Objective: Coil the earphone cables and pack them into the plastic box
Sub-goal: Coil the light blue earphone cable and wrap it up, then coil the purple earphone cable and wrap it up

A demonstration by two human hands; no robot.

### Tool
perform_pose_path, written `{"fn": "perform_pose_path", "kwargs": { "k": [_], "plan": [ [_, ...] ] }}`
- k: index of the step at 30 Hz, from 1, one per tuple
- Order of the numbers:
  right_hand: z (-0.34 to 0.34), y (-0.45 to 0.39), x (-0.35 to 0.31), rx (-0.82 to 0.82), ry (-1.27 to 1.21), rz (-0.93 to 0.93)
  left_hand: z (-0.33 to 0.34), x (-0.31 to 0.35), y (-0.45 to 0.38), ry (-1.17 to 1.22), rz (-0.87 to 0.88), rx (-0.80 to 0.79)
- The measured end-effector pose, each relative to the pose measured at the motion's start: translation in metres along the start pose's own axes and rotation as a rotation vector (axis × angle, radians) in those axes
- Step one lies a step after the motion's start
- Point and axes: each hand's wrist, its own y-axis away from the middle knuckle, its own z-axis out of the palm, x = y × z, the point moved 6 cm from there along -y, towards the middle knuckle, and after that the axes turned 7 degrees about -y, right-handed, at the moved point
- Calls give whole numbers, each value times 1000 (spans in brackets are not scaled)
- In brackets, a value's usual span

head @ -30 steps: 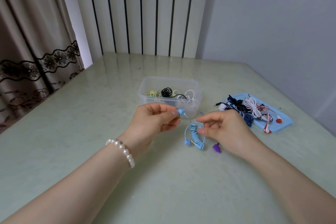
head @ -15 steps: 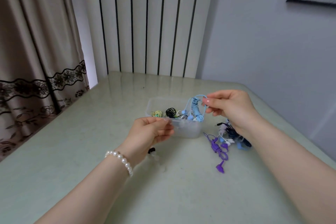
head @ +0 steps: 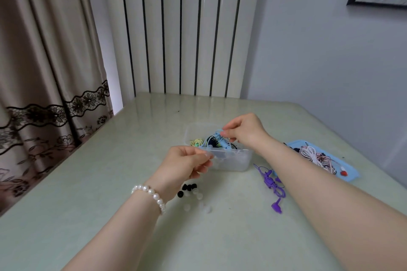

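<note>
Table: we see pale green gloss, striped wall panel behind.
Right hand: pinching blue earphones.
Left hand: fingers curled; hold unclear.

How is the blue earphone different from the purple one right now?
The blue earphone hangs from the right hand over the plastic box; the purple earphone lies on the table, outside the box. The blue one is pinched by fingers; the purple one is untouched. The purple one's plug end trails loose toward the camera; the blue bundle looks tighter. Both are coiled with the cable wrapped round the middle.
</note>
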Motion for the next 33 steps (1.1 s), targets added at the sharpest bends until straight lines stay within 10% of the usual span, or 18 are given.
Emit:
{"fn": "perform_pose_path", "kwargs": {
  "k": [10, 19, 33],
  "plan": [
    [-65, 24, 13, 31, 125, -84, 5, -4, 0, -117, 4, -34],
    [-54, 102, 48, -595, 576, 83, -2, -6, -3, -222, -7, -21],
    [-35, 106, 48, -478, 666, -104, -10, -12, -10, -807, 91, 68]
  ]
}}
